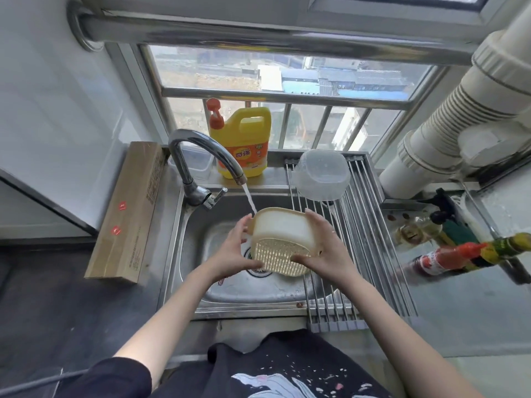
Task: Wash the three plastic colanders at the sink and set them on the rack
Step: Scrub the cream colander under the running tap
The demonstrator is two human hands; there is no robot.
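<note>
A cream plastic colander (280, 239) with a perforated base is held tilted over the steel sink (195, 254), its base facing me. My left hand (235, 251) grips its left side and my right hand (324, 248) grips its right side. Water runs from the faucet (201, 156) onto the colander's upper left rim. A clear plastic colander (321, 175) lies upside down at the far end of the roll-up rack (362, 239), which spans the sink's right part.
A yellow detergent bottle (244, 142) stands on the sill behind the faucet. A long cardboard box (129, 214) lies left of the sink. Sauce bottles (448, 257) and a dark bottle (425, 228) crowd the counter at right, under white pipes (459, 116).
</note>
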